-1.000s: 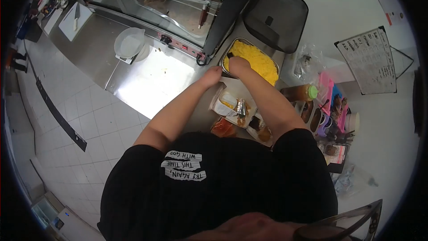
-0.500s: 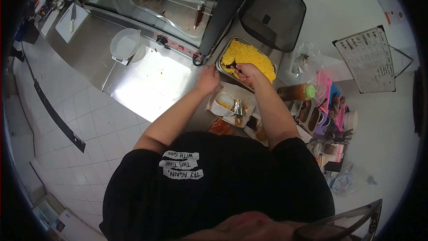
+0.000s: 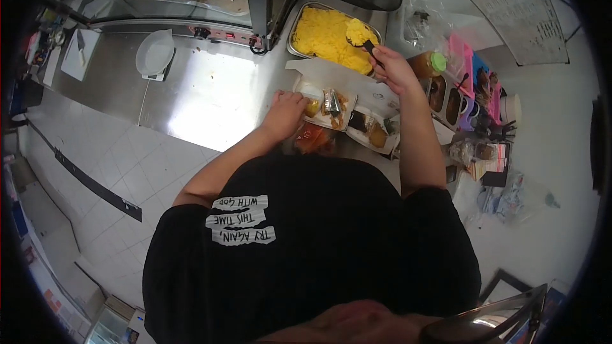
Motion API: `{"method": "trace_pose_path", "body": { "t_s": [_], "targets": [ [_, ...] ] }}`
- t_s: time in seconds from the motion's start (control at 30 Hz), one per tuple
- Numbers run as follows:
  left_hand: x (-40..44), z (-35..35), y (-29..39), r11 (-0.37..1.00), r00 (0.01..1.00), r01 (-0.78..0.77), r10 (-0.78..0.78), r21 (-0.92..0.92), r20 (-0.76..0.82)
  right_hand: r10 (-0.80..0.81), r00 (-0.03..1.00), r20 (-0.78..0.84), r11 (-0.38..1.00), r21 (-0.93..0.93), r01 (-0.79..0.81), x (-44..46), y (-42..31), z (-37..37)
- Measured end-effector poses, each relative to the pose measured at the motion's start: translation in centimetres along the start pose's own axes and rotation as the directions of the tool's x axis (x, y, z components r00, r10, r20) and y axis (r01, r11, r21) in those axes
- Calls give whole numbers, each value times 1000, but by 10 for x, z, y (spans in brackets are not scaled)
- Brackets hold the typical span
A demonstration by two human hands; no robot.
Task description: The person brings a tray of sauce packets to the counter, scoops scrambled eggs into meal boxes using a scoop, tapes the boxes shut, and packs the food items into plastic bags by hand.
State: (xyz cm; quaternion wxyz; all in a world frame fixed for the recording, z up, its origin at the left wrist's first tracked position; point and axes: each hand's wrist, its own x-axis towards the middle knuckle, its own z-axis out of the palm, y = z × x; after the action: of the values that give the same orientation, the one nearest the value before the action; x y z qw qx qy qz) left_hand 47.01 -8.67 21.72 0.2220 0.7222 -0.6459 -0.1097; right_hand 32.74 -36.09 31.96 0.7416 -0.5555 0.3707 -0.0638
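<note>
My right hand grips the handle of a black serving spoon, its bowl heaped with yellow food that looks like rice. The spoon is over the right end of a metal tray filled with the same yellow rice. With fingers curled, my left hand holds the left side of an open takeaway box. Inside the box are a small foil packet, brown pieces and something yellow partly hidden by my fingers. Another open box with dark and brown food sits to its right.
A glass display cabinet stands behind the steel counter. A white bowl is on the left. Rightward are a green-capped bottle, sauce containers and a pink rack. A red packet lies near my body.
My right hand has lifted a spoonful of yellow rice and moved right. My left hand has come from the tray's corner to the takeaway box. The camera view has shifted.
</note>
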Motion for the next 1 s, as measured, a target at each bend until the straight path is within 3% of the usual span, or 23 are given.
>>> {"method": "trace_pose_path", "body": {
  "t_s": [0.1,0.33,0.47,0.57,0.67,0.7,0.8,0.9,1.0],
  "targets": [
    [4,1,-6,995,996,-14,6,96,85,-35,999,38,999,40,34,-37,7,-6],
    [11,-50,-18,937,953,301,-302,-176,25,34,999,31,995,-99,-30,-102,51,2],
    [10,-56,-26,910,939,336,-343,-244,12,-27,995,94,897,-437,65,-94,121,-5],
    [14,-61,-12,857,923,383,-372,-345,102,-316,946,64,442,-873,207,-94,156,21],
    [17,-45,-10,871,935,348,-348,-348,67,-310,948,79,66,-992,104,-104,169,57],
    [18,-40,-11,861,936,347,-342,-372,81,-343,936,83,28,-995,99,-102,188,57],
    [23,-32,-10,854,923,383,-343,-352,173,-489,870,58,150,-977,149,-110,203,60],
    [26,-17,-11,879,939,340,-297,-334,174,-533,846,-9,396,-887,239,-115,207,55],
    [28,2,-11,916,960,265,-221,-302,172,-591,803,-75,429,-872,235,-109,212,42]
  ]
}}
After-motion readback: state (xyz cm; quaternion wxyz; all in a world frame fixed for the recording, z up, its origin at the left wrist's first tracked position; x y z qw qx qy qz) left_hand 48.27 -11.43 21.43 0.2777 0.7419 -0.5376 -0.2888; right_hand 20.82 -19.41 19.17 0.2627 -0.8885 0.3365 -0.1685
